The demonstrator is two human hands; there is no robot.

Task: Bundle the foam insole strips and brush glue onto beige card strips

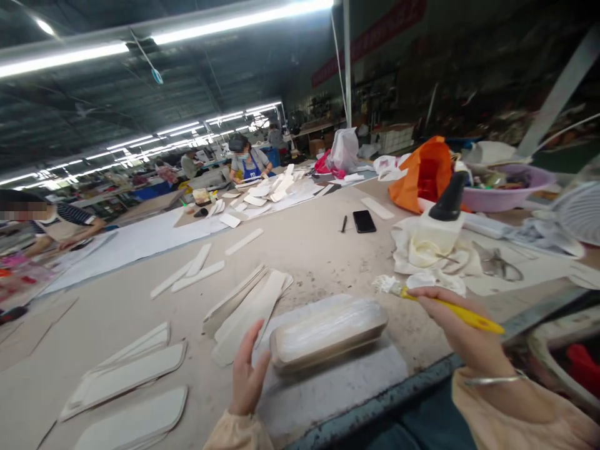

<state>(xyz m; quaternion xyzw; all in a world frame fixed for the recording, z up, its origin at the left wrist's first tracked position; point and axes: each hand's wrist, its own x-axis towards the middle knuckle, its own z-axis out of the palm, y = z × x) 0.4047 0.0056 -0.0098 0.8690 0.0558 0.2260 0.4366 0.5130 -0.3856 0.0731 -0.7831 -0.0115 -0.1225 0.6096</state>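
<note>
In my right hand [450,315] is a yellow-handled brush [469,317], its bristles [387,284] coated in white paste and held above the table, right of a long block-like stack of rounded pieces [328,331]. The top of that stack looks wet and whitish. My left hand [248,369] is by the stack's left end, fingers apart and holding nothing; whether it touches the stack I cannot tell. Under the stack lies a pale sheet [337,387]. Loose strip-shaped pieces [253,306] fan out just behind my left hand.
More rounded pieces [135,381] lie at left, thin strips [197,272] farther back. A white bottle with a black cap [438,225], scissors [499,265], a phone [364,221], an orange bag [417,178] and a purple basin [506,190] occupy the right. Two people work across the tables.
</note>
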